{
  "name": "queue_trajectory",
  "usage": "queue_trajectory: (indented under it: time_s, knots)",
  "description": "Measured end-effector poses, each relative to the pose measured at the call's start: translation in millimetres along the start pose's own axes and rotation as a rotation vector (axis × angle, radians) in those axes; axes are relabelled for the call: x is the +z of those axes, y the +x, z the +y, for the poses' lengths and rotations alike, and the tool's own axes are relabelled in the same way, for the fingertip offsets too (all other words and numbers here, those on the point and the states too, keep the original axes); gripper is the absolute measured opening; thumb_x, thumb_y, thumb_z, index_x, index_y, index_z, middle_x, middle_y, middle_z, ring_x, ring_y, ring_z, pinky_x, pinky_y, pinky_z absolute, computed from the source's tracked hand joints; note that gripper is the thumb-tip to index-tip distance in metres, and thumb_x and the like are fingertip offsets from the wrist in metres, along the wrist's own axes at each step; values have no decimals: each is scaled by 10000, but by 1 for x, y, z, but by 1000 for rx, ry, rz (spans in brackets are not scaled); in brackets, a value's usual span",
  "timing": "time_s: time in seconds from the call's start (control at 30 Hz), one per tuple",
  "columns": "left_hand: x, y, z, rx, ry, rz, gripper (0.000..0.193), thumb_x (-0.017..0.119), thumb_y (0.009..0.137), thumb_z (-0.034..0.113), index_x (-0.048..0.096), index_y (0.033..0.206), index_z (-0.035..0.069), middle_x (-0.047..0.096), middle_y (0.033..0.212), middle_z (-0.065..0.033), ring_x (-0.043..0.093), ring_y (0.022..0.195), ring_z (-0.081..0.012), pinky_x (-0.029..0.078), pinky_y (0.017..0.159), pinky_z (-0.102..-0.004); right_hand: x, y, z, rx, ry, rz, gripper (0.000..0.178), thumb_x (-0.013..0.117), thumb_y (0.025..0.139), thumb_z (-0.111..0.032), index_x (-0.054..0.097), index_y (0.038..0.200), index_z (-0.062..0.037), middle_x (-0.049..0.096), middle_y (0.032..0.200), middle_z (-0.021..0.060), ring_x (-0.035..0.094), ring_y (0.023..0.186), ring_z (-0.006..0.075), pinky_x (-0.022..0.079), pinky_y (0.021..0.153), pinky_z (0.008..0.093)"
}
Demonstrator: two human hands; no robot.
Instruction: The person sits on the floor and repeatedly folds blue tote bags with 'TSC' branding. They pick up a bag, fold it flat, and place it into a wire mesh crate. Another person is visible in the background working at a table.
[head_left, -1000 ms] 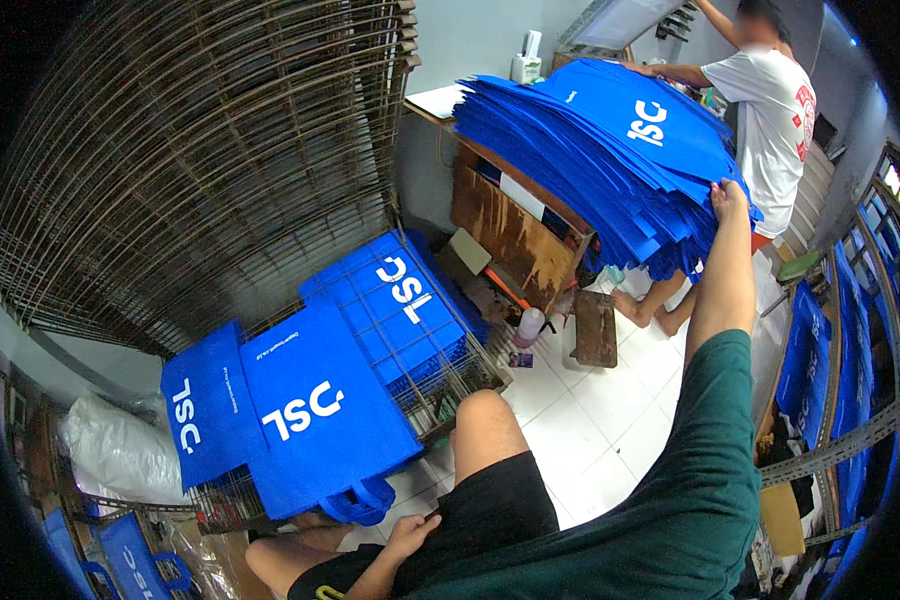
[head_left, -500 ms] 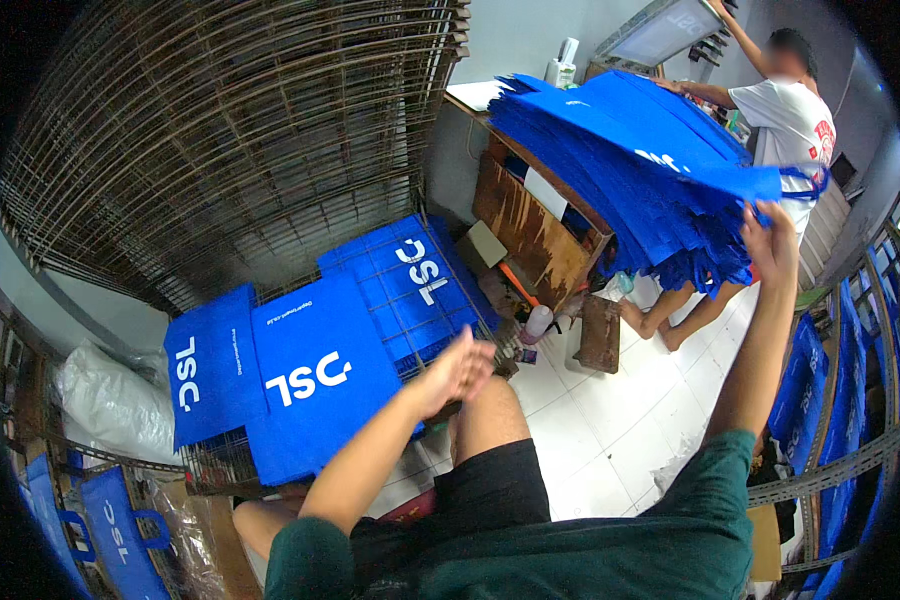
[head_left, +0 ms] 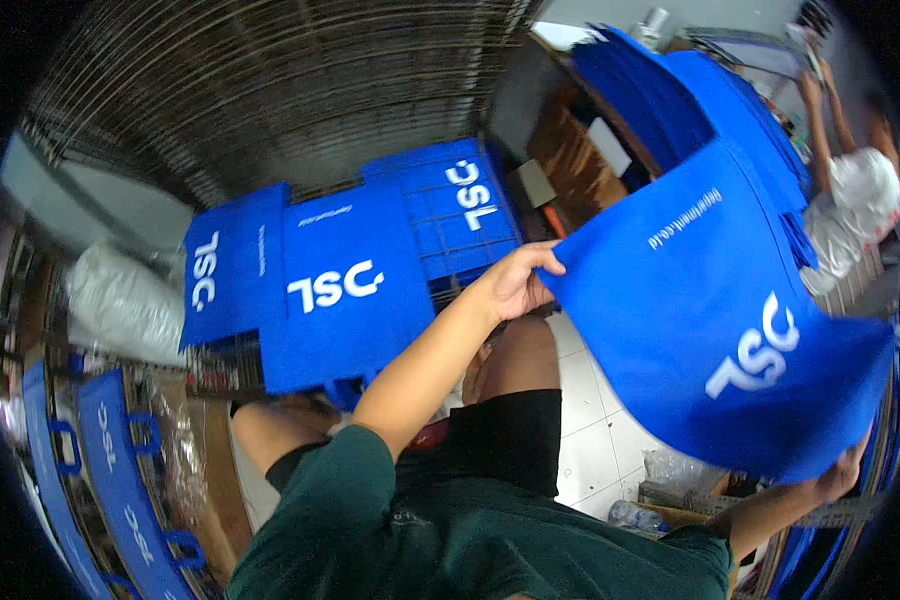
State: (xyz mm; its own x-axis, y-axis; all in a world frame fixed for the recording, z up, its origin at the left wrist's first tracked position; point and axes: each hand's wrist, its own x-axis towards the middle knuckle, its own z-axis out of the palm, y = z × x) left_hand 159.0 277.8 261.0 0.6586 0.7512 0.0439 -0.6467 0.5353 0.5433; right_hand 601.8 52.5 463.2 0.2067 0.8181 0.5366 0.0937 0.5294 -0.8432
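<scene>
A blue fabric bag [head_left: 670, 310] with white print is stretched between my two hands, to the right in front of me. My left hand [head_left: 522, 282] pinches its left corner, thumb on top. On the far right my right hand [head_left: 842, 472] grips the opposite lower end, its fingers partly hidden. The cloth sags and curves along its lower edge. Just beyond it stands a thick pile of the same blue bags [head_left: 635, 105] on a wooden table. To the left, several printed blue bags, one a nearer bag [head_left: 345, 285], lie flat on a wire rack.
Stacked wire racks [head_left: 270, 90] rise behind the laid-out bags. A plastic-wrapped roll [head_left: 120, 300] stands left. Handled bags [head_left: 110, 430] hang at lower left. A person in a white shirt [head_left: 855, 215] works at the back right. Crumpled clear plastic [head_left: 675, 470] lies on the floor.
My left hand has moved up and right to take a corner of the bag. My right hand has come down and back with its other end, drawing it from the pile.
</scene>
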Motion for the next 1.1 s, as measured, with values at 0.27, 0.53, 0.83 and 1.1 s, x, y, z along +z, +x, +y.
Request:
queue_trajectory:
  time_s: [0.27,0.53,0.83,1.1]
  knots:
    - [49,-212,90,473,142,325,688,521,616,32,415,1289,-69,529,1230,-201,556,1073,-302,401,990,-398,23,41,67,50,151,-102,735,587,717,-141,289,1338,118,404,1303,268,437,1178,367,373,994,440]
    - [-16,-230,176,549,179,617,460,515,741,36,503,1201,23,602,997,-74,595,847,-138,516,694,-256,294,186,225,679,570,-484,177,513,709,-141,548,861,-59,544,680,25,482,532,132,440,596,304]
    - [-44,-174,167,625,430,760,602,530,751,44,430,1335,147,585,940,1,536,744,-82,424,553,-211,309,235,316,685,392,-379,468,469,669,-124,541,1132,-123,540,745,6,462,521,130,421,517,264]
    - [-231,-140,34,353,643,1279,646,574,748,1,361,1355,65,592,1071,-89,585,838,-147,494,617,-286,297,171,510,981,8,-354,480,470,761,-163,461,1239,-112,522,791,13,524,578,141,449,487,270]
